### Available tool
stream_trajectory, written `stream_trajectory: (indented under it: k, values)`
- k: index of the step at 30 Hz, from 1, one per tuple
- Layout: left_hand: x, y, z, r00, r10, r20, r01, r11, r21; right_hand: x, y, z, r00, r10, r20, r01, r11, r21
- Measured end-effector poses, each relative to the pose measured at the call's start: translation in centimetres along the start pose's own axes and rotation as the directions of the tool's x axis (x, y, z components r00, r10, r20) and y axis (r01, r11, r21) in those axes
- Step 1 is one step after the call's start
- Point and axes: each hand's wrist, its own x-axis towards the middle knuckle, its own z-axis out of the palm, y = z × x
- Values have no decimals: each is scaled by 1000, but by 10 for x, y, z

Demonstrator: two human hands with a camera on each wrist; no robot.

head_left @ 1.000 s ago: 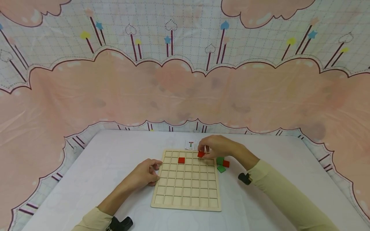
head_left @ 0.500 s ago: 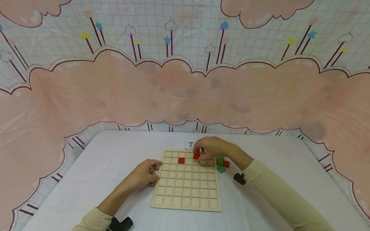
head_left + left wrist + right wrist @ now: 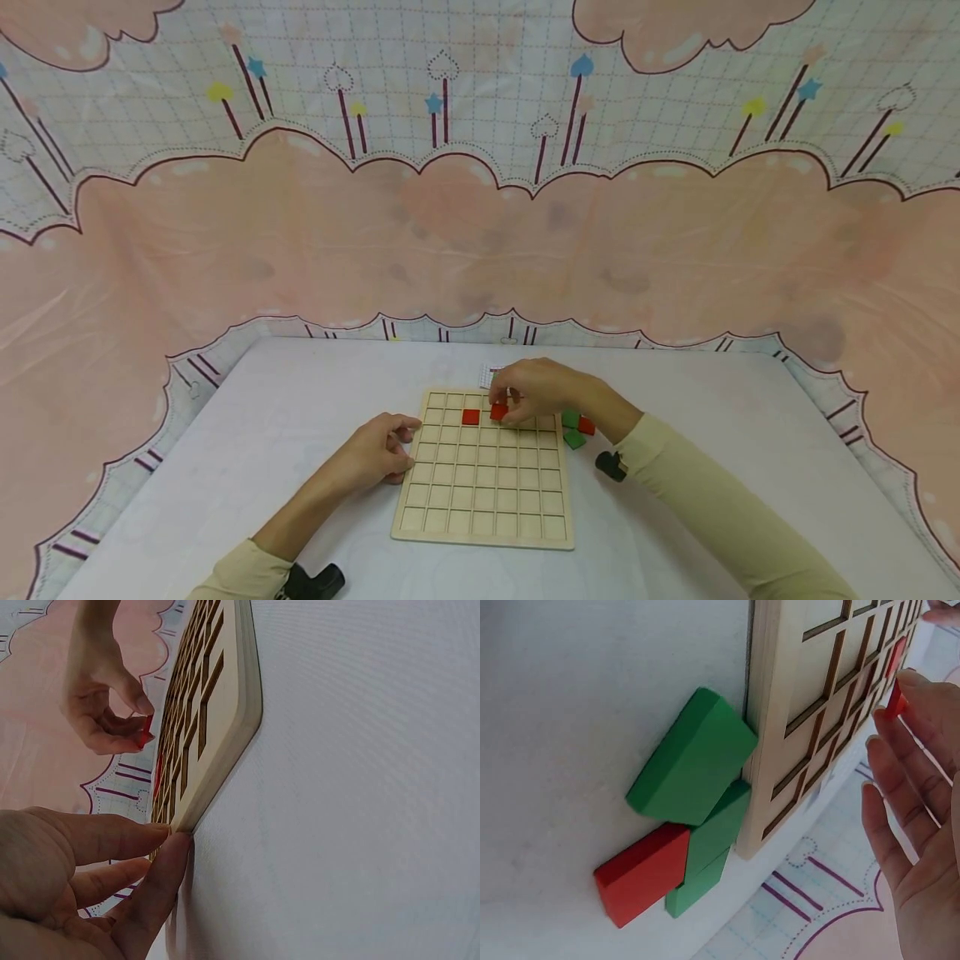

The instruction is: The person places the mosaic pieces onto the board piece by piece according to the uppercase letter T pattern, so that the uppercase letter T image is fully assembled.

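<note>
A light wooden grid board (image 3: 483, 545) lies on the white table. My left hand (image 3: 372, 450) holds its left edge with thumb and fingertips; the left wrist view shows the fingertips (image 3: 177, 847) right at that edge. One red square tile (image 3: 470, 417) sits in a cell of the second row from the back. Above the same row, my right hand (image 3: 536, 390) pinches another red tile (image 3: 498, 412) between thumb and forefinger. That held tile (image 3: 896, 699) stands tilted over the cells in the right wrist view, its other fingers spread.
Several green tiles (image 3: 697, 757) and a red tile (image 3: 643, 874) lie in a loose pile by the board's right edge, partly overlapping. Behind the board, a small card (image 3: 487, 375) with a printed grid is partly covered by the right hand. A patterned cloth (image 3: 450, 242) backs the table.
My right hand has moved left and slightly nearer over the board, carrying the red tile towards the one in the grid. It now covers more of the card. The left hand has stayed put.
</note>
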Motion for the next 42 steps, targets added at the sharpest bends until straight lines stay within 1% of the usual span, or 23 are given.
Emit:
stream_trajectory:
  k: [8,13,19,25,33,42]
  values:
    - [-1,1,-1,1000,-3,0,3,1000,-6,7,-1,3,1000,-13,11,13,1000,-26]
    - [-1,1,-1,1000,1,4,-1,1000,-8,11,-5,3,999,-31,19,32,999,-42]
    - [-1,0,-1,1000,2,5,-2,1000,-7,13,-10,3,999,-32,30,34,996,-76]
    - [-1,1,-1,1000,6,10,-6,1000,-8,15,-10,4,999,-28,37,31,996,-87]
    - [-2,2,-2,1000,11,15,-11,1000,-16,13,-8,3,999,-29,39,31,997,-66]
    - [-2,1,-3,999,23,25,-22,1000,-15,0,-3,-1,1000,-8,26,7,1000,12]
